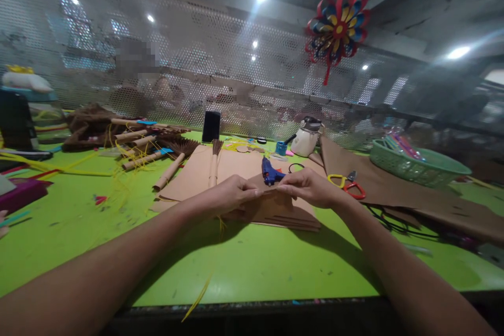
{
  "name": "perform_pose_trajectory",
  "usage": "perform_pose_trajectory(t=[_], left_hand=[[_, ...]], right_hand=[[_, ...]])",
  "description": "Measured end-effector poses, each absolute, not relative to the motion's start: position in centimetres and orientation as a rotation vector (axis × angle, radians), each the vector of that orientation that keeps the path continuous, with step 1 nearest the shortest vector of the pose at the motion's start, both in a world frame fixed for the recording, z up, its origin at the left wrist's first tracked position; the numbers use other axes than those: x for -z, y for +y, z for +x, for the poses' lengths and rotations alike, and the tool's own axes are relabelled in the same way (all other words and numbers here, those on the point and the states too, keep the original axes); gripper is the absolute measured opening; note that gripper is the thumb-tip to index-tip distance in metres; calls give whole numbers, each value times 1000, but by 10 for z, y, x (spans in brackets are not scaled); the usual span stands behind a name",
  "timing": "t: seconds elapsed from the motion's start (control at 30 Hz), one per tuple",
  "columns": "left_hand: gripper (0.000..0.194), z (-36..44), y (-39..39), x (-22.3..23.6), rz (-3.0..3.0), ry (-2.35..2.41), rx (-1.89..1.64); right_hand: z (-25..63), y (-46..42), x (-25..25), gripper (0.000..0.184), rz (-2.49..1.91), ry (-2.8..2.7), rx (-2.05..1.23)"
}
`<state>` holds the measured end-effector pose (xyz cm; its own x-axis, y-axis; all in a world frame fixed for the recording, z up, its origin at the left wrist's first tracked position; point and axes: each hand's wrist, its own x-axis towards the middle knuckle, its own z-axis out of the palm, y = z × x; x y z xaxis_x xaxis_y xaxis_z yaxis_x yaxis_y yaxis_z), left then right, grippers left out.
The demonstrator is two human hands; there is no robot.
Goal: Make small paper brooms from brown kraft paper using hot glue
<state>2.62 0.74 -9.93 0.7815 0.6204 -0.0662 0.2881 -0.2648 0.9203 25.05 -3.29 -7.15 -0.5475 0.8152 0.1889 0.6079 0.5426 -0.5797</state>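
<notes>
My left hand (pixel 234 191) and my right hand (pixel 311 187) are both closed, thumb against fingers, over the near part of a stack of brown paper sheets (pixel 240 160). Between them they pinch a piece of brown paper (pixel 271 197), its far edge partly hidden by the fingers. A blue glue gun (pixel 269 172) lies on the stack just beyond my fingertips. Left of it rests a rolled brown paper tube (pixel 213 165) with a fringed end. Scissors (pixel 346 185) with yellow and red handles lie right of my right hand.
More rolled paper tubes (pixel 137 161) with yellow strands lie at the left on the green table (pixel 118 241). A phone (pixel 211 126) stands at the back near a white jar (pixel 305 139). On the right are a green basket (pixel 417 164) and a large brown sheet (pixel 397 189).
</notes>
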Motion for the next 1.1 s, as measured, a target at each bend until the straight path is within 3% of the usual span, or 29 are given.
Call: perform_pose_trajectory(t=[0.43,0.63,0.77,0.97,1.1], left_hand=[[34,31,11,112,2401,772,-519],[6,29,11,109,2657,803,-411],[6,27,6,102,2646,725,-337],[32,25,-1,92,2391,686,-249],[37,25,0,90,2341,644,-226]], right_hand=[[240,-34,81,22,-1197,-2322,-450],[238,-33,83,24,-1165,-2333,-394],[242,-32,81,30,-1137,-2388,-479],[243,-32,83,39,-1126,-2377,-876],[239,-33,82,37,-1121,-2395,-779]])
